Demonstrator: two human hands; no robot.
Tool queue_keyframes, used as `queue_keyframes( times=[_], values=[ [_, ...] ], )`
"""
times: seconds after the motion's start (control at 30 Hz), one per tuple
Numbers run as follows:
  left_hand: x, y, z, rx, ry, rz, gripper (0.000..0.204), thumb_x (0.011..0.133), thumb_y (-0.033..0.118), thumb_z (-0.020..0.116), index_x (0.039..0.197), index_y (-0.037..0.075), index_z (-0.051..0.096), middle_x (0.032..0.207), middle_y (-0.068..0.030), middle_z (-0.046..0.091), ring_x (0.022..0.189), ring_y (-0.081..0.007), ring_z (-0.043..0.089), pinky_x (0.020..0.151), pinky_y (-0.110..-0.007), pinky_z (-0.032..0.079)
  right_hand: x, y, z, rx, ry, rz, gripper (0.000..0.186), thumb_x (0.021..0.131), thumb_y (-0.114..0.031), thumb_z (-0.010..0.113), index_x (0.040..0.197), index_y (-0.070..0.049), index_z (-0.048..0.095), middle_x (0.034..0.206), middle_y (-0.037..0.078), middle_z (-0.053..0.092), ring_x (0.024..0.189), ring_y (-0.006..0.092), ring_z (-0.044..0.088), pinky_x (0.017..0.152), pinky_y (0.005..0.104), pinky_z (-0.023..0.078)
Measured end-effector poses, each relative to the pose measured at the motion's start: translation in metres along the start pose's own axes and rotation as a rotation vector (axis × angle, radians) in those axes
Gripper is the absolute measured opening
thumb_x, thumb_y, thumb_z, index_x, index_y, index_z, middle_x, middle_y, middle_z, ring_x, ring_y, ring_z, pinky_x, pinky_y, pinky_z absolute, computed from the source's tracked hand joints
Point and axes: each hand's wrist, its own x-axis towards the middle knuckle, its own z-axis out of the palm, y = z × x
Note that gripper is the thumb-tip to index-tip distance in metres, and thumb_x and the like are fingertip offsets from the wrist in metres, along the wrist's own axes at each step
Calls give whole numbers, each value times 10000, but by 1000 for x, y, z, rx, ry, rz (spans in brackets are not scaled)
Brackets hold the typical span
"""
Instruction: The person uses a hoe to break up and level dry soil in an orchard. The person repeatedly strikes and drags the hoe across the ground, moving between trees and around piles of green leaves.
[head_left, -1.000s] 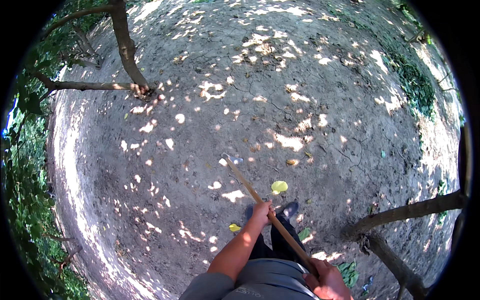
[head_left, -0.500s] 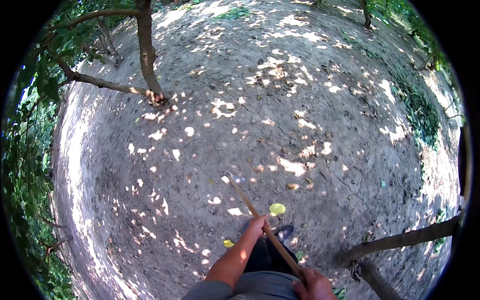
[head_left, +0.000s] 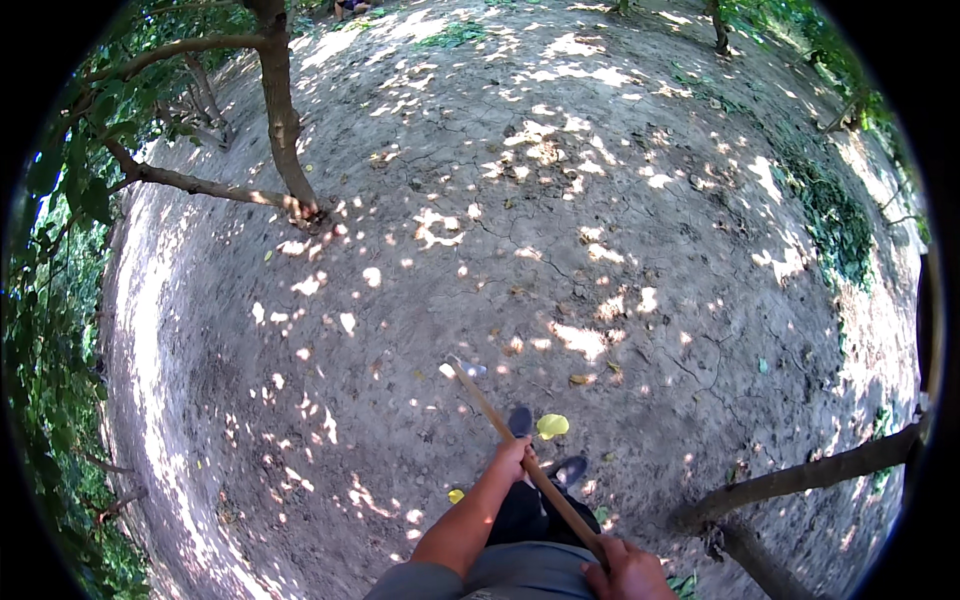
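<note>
A long-handled hoe (head_left: pixel 483 402) runs slantwise in front of my body, its pale wooden handle reaching from lower right to upper left. At the far end a small bluish-grey metal blade (head_left: pixel 472 369) is low over the soil; I cannot tell whether it touches. My left hand (head_left: pixel 515 456) wraps round the middle of the handle. Close to my waist, my right hand (head_left: pixel 628 572) grips the upper end. Beyond my left hand is my left shoe (head_left: pixel 520 421), with a big yellow leaf (head_left: pixel 552 427) to its right. My right shoe (head_left: pixel 571 470) is nearer.
Dry cracked soil (head_left: pixel 400 300) with sun patches surrounds me. A forked trunk (head_left: pixel 282 125) rises at far left, and thick branches (head_left: pixel 800 482) jut in at near right. Cut greenery (head_left: pixel 838 225) lies along the right. Part of a person (head_left: pixel 350 8) shows at the far edge.
My left shoe has come forward into sight beyond my left hand. The hoe's far end has dropped slightly in view. Both hands keep their hold.
</note>
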Motion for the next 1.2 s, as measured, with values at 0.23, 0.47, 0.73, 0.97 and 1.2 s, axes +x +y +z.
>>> queue_keyframes(
  times=[0.23,0.47,0.73,0.97,1.2],
  values=[
    [2,1,20,-23,19,-28,190,875,128,581,753,87,441,575,-18,417,478,-164,429,473,-346,417,9,21,-13,-82,93,63,378,801,-275,593,1094,-50,513,846,218,616,725,388,620,666,459,503],
    [8,-7,52,-60,31,-109,192,888,109,557,744,87,432,567,-10,407,478,-149,413,480,-318,387,22,57,-36,-135,251,100,270,795,-300,594,879,-53,521,743,160,624,654,350,621,581,456,490],
    [23,-31,59,96,85,-146,166,872,122,575,760,97,455,575,-15,433,495,-156,435,494,-333,397,-2,107,-26,235,59,242,432,808,-353,603,1107,-45,556,878,191,640,838,366,617,758,429,483],
    [15,-19,102,193,-5,-100,162,863,150,585,759,97,473,609,-25,440,525,-177,463,497,-370,408,-16,126,1,304,92,273,428,829,-332,583,1141,-47,509,880,207,628,843,394,603,748,454,471],
    [-2,0,159,259,-159,36,159,864,155,582,779,82,469,617,-22,440,521,-162,467,478,-344,417,7,136,35,452,47,295,302,875,-278,535,1033,-36,448,844,239,594,845,424,578,717,486,442]
  ],
)
